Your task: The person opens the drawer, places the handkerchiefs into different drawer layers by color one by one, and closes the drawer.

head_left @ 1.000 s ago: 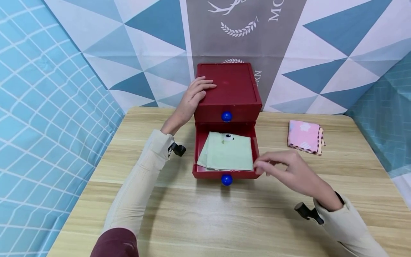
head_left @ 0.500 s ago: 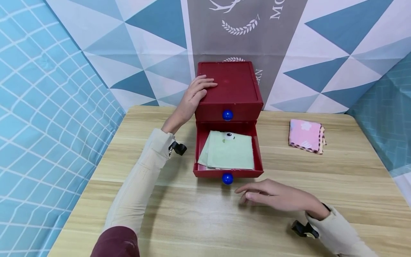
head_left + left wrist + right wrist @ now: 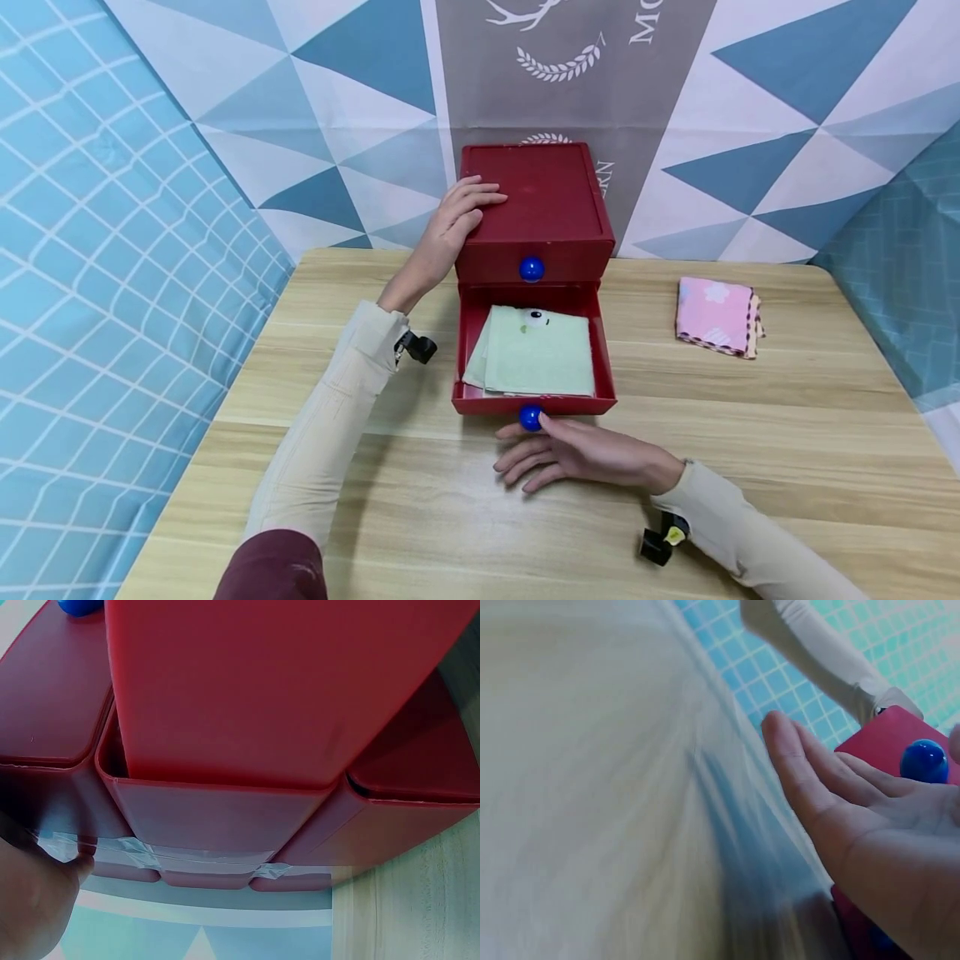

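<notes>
A red drawer cabinet (image 3: 534, 196) stands against the back wall. Its pulled-out drawer (image 3: 534, 406) has a blue knob (image 3: 531, 418) and holds a folded light green towel (image 3: 537, 356) with an eye pattern. My left hand (image 3: 447, 229) rests on the cabinet's upper left edge, fingers flat on the top. In the left wrist view, part of that hand (image 3: 37, 900) shows against the cabinet's side. My right hand (image 3: 573, 454) is at the drawer knob, thumb tip against it, the other fingers extended below. The right wrist view shows its fingers (image 3: 802, 776) straight, beside the knob.
A folded pink cloth (image 3: 716, 317) with a dark-edged trim lies on the wooden table (image 3: 810, 400) to the right. Above the pulled-out drawer is a closed drawer with its own blue knob (image 3: 532, 269). Patterned fabric (image 3: 360, 108) hangs behind and on both sides.
My right hand has moved from the drawer's right front corner down and left to the blue knob, its fingers spreading. The left hand stays on the cabinet.
</notes>
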Tool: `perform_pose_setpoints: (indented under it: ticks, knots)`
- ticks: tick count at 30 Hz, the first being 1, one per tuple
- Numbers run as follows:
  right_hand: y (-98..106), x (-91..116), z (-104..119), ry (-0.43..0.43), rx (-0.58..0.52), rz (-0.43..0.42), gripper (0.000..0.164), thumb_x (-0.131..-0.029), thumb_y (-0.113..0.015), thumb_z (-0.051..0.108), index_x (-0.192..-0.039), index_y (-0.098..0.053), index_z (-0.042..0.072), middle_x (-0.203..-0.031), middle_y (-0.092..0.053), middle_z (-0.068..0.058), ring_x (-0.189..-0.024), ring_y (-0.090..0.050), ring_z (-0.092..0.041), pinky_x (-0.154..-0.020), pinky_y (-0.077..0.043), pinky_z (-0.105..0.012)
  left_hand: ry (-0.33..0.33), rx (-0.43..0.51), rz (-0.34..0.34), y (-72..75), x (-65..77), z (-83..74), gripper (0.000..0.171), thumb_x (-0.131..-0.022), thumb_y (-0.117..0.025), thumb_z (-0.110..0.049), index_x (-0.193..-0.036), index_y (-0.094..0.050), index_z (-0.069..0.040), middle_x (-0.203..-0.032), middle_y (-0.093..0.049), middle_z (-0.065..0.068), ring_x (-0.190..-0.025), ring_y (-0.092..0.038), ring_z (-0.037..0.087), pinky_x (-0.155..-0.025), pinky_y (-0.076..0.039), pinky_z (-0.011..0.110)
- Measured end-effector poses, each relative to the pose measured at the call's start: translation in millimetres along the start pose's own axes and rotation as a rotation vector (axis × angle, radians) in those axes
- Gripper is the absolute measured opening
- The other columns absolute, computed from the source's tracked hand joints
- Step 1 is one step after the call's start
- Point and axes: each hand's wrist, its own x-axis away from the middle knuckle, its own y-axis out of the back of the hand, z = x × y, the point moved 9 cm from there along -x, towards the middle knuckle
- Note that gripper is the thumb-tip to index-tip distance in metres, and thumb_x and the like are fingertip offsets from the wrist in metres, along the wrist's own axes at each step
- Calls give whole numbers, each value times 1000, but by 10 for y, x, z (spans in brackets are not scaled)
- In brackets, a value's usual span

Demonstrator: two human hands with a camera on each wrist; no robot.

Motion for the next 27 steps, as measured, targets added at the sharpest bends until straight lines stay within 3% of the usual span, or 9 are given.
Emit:
perform_pose_setpoints:
  ticks: [8,15,17,20,27]
  knots:
    - [26,-86,-24,5,-121,-13,57,-110,-22,40,-153,-30,5,-144,-50,-23,-133,-46,-43,-108,-41,-50,-5,0,-2,8,-3,7,40,-101,-37,-5,-133,-58,7,-149,-43,22,-148,-20,34,-119,-14,30]
    - [54,-95,-23,19,-104,-64,57,-110,-24,40,-153,-33,5,-139,-54,-22,-129,-51,-40,-105,-44,-48,-4,3,-5,5,-11,16,40,-101,-36,-5,-133,-58,6,-149,-43,22,-148,-19,33,-119,-14,30]
    - [69,-97,-1,32,-88,-83,56,-110,-25,40,-153,-33,5,-138,-56,-22,-127,-53,-39,-104,-45,-48,-9,-6,-11,2,-35,126,41,-102,-37,-10,-133,-60,2,-150,-44,17,-149,-20,25,-119,-15,29]
    - [103,-97,46,50,-55,-114,56,-110,-26,40,-151,-37,5,-136,-57,-23,-123,-55,-38,-102,-47,-48,-13,1,-14,2,-40,134,41,-102,-36,-10,-133,-60,2,-150,-44,17,-149,-20,24,-119,-15,30]
    - [154,-100,117,57,-10,-144,57,-110,-24,42,-150,-39,5,-134,-59,-22,-121,-57,-36,-100,-48,-49,-15,0,-15,7,-8,-19,40,-100,-36,-3,-132,-59,8,-148,-43,24,-148,-20,36,-119,-13,30]
